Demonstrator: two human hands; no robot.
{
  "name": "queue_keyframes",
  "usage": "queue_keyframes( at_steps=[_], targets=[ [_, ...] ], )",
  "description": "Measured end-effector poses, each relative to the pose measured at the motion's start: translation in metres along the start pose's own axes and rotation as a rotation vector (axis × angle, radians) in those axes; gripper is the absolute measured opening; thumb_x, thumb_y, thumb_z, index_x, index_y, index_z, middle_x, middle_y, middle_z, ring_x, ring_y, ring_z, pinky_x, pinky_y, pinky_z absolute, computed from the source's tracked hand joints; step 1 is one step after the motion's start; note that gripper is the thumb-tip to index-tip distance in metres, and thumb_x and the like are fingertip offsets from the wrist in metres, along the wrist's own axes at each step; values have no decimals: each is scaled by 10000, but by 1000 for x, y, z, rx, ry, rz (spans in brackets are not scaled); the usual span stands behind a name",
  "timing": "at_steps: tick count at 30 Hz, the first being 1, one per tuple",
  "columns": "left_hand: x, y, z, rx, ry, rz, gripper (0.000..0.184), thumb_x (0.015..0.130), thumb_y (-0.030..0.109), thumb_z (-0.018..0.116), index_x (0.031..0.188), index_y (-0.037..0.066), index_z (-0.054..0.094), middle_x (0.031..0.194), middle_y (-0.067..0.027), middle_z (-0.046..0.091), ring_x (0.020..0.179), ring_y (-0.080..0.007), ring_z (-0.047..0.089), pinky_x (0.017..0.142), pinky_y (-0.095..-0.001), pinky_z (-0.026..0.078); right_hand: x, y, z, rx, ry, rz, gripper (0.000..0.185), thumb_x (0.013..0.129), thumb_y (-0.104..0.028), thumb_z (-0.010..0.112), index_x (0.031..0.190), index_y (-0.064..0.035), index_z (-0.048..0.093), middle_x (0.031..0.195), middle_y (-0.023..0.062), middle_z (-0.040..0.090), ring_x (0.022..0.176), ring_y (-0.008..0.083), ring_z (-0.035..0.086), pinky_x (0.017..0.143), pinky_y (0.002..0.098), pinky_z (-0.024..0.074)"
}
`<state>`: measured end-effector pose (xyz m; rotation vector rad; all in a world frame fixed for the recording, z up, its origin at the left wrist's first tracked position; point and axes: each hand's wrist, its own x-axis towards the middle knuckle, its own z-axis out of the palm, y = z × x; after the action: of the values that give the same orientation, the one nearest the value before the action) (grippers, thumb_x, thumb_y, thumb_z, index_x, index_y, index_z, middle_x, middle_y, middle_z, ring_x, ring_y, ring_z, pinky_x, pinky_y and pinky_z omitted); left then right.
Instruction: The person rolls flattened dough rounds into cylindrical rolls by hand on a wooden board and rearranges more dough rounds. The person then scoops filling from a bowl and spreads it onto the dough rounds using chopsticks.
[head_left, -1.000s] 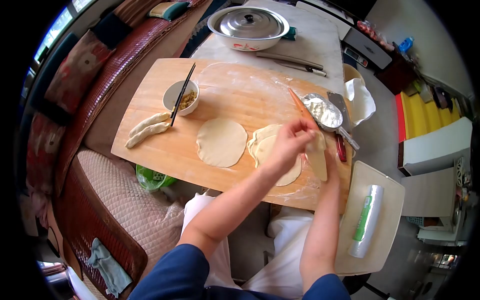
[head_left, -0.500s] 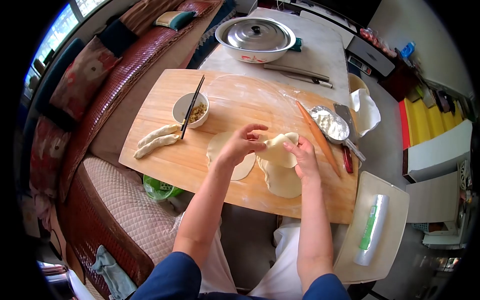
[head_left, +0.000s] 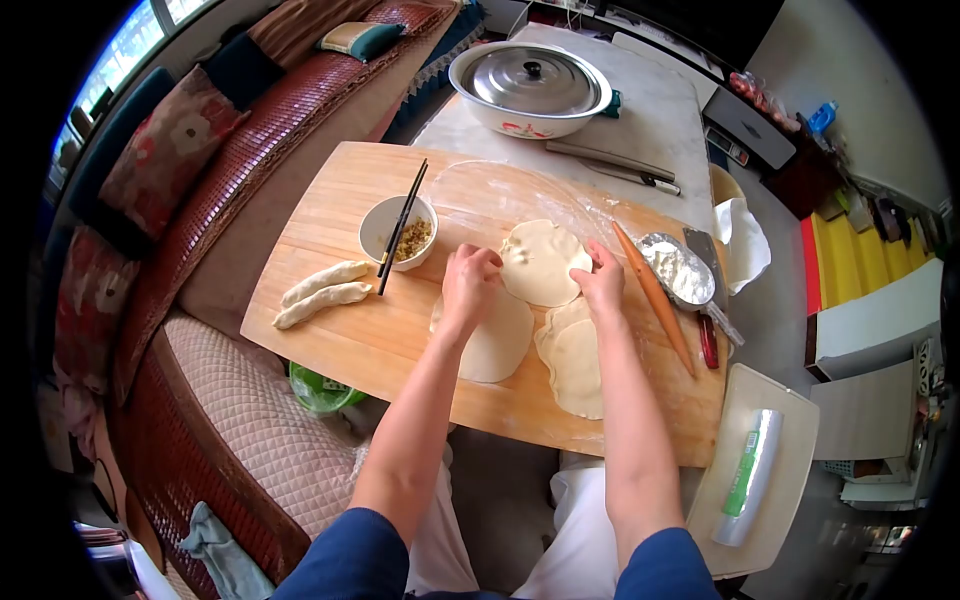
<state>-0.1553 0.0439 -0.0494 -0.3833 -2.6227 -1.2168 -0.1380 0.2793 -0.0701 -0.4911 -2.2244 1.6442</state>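
Over the floured board [head_left: 322, 225] — 1 dough round [head_left: 540, 264] is edge-pinched by left grip [head_left: 470, 284] and right grip [head_left: 604, 284]; light, even tension is advised.

A wooden board [head_left: 325, 220] carries dough rounds [head_left: 498, 345], two rolls [head_left: 322, 303], a bowl [head_left: 376, 228], rolling pin [head_left: 655, 298] and scoop [head_left: 707, 292]

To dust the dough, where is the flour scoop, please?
In the head view, the scoop lies at the right of the board, beside the rolling pin.
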Motion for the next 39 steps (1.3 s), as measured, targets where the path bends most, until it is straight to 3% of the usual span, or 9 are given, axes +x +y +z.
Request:
queue_keyframes(
  at_steps=[4,7,10,16,19,21,28,31,39],
  targets=[
    [-19,7,-9,152,-117,132,232,681,89,718,912,108,711,1075,-94,596,1000,-325,563,868,-412,504,1,7,3,-339,7,-57,625,666,34,755,1276,8,621,1139,128,700,989,181,674,868,306,532],
    [-27,7,-23,193,-133,123,215,684,91,734,896,116,707,1052,-82,596,1013,-322,556,865,-409,507,0,2,10,-379,52,-149,565,683,1,746,1240,-33,656,1078,122,716,950,196,689,863,317,534],
    [-33,6,-40,272,-163,47,208,676,108,754,877,100,701,1030,-110,593,1015,-350,549,874,-428,498,-5,-3,0,-345,126,-205,481,684,-44,743,1161,-70,688,1077,140,668,1030,301,637,903,395,516],
    [-32,27,-44,419,-33,46,176,719,97,755,867,86,659,1023,-85,593,1027,-321,554,815,-424,512,-69,-33,-78,-655,31,-99,369,713,-60,744,1081,-78,722,1085,139,667,1040,301,631,906,385,508],
    [-46,53,-11,55,-78,199,154,739,67,729,879,64,663,973,-105,595,984,-325,579,808,-429,513,-98,-38,-102,-663,-112,-22,293,736,-53,736,1026,-85,741,1092,120,667,1039,292,629,906,376,505],
    [-59,75,9,-172,-247,147,162,725,35,711,884,27,681,942,-147,616,908,-345,615,792,-416,513,-109,-26,-102,-632,-110,-99,267,748,-33,726,1008,-89,743,1072,107,664,1028,288,628,895,379,508],
    [-69,95,37,209,-372,153,123,758,38,668,875,5,662,944,-181,600,925,-382,616,783,-461,532,-121,-20,-86,-579,-93,-244,252,754,7,727,990,-81,736,994,106,644,995,301,618,874,396,510],
    [-77,100,41,238,-278,213,88,753,61,669,824,13,647,912,-183,606,819,-389,621,737,-474,519,-118,-23,-88,-573,-94,-269,247,758,-5,736,995,-76,732,1001,110,645,992,306,620,876,395,510],
    [-75,103,55,209,-296,80,91,757,26,635,839,-12,622,908,-232,635,794,-425,663,723,-492,546,-115,-24,-102,-454,-72,-173,237,767,-19,735,999,-67,724,1019,116,650,952,309,641,837,401,522]
  ],
)
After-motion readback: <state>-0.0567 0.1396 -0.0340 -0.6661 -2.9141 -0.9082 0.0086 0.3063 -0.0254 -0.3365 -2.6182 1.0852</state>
